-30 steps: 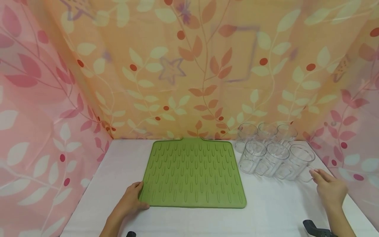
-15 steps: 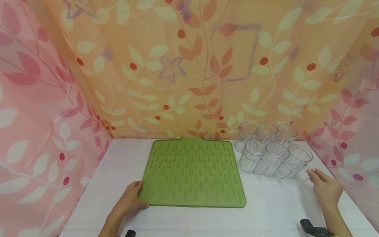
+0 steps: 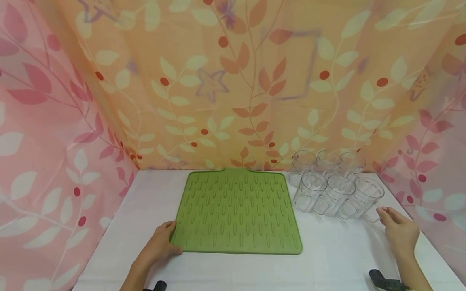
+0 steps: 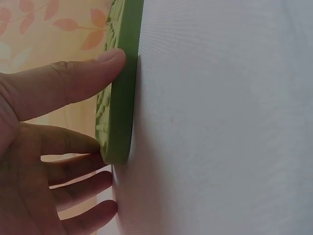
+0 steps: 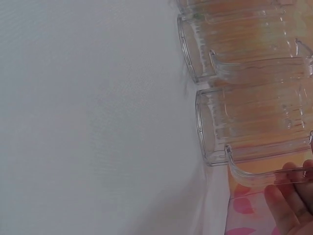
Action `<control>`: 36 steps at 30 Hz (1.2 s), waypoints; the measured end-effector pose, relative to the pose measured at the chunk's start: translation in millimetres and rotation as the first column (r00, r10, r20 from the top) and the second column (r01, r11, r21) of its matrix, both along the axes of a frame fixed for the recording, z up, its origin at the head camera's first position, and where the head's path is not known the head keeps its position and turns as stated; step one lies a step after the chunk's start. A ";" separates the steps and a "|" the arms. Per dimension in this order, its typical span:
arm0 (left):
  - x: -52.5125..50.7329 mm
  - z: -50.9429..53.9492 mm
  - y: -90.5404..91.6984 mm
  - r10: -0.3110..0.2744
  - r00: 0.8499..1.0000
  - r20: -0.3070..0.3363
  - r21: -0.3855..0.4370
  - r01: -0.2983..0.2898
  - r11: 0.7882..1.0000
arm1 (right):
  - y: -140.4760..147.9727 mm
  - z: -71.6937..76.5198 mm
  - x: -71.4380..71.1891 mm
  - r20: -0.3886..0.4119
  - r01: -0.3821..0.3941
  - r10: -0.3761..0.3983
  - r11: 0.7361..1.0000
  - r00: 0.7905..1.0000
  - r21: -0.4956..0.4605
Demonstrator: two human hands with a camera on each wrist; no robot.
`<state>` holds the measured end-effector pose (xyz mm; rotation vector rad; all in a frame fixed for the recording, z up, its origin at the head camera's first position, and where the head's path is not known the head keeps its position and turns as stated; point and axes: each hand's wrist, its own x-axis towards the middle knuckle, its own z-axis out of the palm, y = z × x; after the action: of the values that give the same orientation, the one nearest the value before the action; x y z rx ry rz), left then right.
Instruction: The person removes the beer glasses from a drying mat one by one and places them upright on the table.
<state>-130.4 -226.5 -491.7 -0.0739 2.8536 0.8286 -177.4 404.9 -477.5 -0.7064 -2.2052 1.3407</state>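
A green ridged rubber mat [image 3: 236,214] lies flat on the white table. At its front left corner is my left hand [image 3: 159,242]. The left wrist view shows the thumb on the mat's front edge [image 4: 126,103] and the forefinger touching its side, the other fingers spread and nearly straight. Clear glass mugs stand in two rows at the right. Fingers of my right hand [image 3: 400,232] pinch the handle [image 5: 254,176] of the front right mug [image 3: 365,198], which stands upright. The right wrist view shows fingertips [image 5: 281,191] at that handle; the thumb is hidden there.
Beside the held mug is another front-row mug [image 3: 336,196], with several more at its left and behind. A patterned orange curtain [image 3: 233,101] hangs behind the table, and pink ones [image 3: 54,161] flank it. Black wrist mounts [image 3: 387,281] show at the bottom edge.
My right hand has shifted slightly left, and the front right mug has moved a little left with it, closer to its neighbour. My left hand and the mat stay in place.
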 end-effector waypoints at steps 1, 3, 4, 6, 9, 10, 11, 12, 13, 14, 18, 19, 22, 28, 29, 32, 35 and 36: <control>0.1 0.8 0.2 0.001 1.000 0.003 0.003 -0.001 1.000 | -0.5 -0.2 0.5 -0.002 -0.004 0.004 1.000 1.000 0.006; 0.1 1.4 0.5 0.000 1.000 0.007 0.002 0.000 1.000 | -1.3 0.1 0.8 -0.008 -0.007 0.007 1.000 1.000 0.023; 0.0 1.4 0.6 0.000 1.000 0.007 0.003 0.000 1.000 | -1.6 0.4 0.9 -0.007 -0.006 0.007 1.000 1.000 0.028; 0.1 1.7 1.0 0.002 1.000 0.007 0.006 -0.003 1.000 | -1.7 1.3 0.7 -0.003 -0.001 0.002 1.000 1.000 0.027; -0.4 0.3 0.7 -0.001 1.000 0.001 0.001 0.001 1.000 | 0.2 2.7 0.6 0.008 0.006 -0.006 0.999 1.000 0.038; -0.4 0.2 0.6 -0.002 1.000 -0.001 -0.001 0.002 1.000 | 0.9 3.2 0.9 0.018 0.005 -0.006 0.999 1.000 0.043; -0.4 0.2 0.5 -0.003 1.000 -0.002 -0.001 0.003 1.000 | 1.7 3.6 1.6 0.027 0.004 -0.005 0.999 1.000 0.046; -0.6 0.5 0.3 -0.007 1.000 -0.006 -0.002 0.007 1.000 | 2.3 4.4 2.1 0.032 0.003 -0.004 0.999 0.999 0.038; -0.8 0.7 0.1 -0.008 1.000 -0.008 -0.004 0.008 1.000 | 2.6 5.4 2.3 0.028 0.002 -0.003 1.000 1.000 0.022; -0.9 0.9 -0.3 -0.010 1.000 -0.009 -0.004 0.010 1.000 | 2.3 6.9 2.8 0.021 0.002 -0.002 1.000 1.000 0.001; -1.8 0.7 -2.3 -0.013 1.000 -0.015 -0.006 0.013 1.000 | 0.5 12.1 5.1 -0.022 0.000 -0.001 0.998 1.000 -0.070; -2.0 -0.1 -3.0 -0.011 1.000 -0.014 -0.007 0.011 1.000 | 0.6 12.9 6.1 -0.032 -0.002 0.000 0.997 0.999 -0.075; -2.3 -1.8 -3.8 -0.006 1.000 -0.005 -0.006 0.006 1.000 | 2.0 15.8 9.4 -0.030 -0.004 0.002 0.998 1.000 -0.070; -1.2 -1.9 -2.6 0.010 0.999 0.030 0.002 -0.010 1.000 | -0.2 24.8 14.1 -0.036 -0.012 0.015 0.997 0.999 0.077; -0.9 -1.9 -2.5 0.011 0.999 0.032 0.003 -0.011 1.000 | -1.0 26.3 14.0 -0.043 -0.008 0.013 0.994 0.999 0.109; -0.6 -1.7 -2.3 0.010 1.000 0.030 0.002 -0.010 1.000 | -4.5 30.3 14.2 -0.044 0.001 0.007 0.987 0.999 0.160; -1.3 -1.8 -2.1 0.007 1.000 0.021 0.000 -0.007 1.000 | -7.8 34.6 14.8 -0.038 -0.010 0.017 0.985 0.999 0.173; -1.6 -1.7 -2.0 0.006 1.000 0.019 -0.002 -0.006 1.000 | -9.5 36.4 15.1 -0.040 -0.019 0.027 0.984 0.999 0.177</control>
<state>-131.9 -228.5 -493.4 -0.0899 2.8375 0.8217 -162.3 395.5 -441.1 -0.5831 -2.2698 1.1419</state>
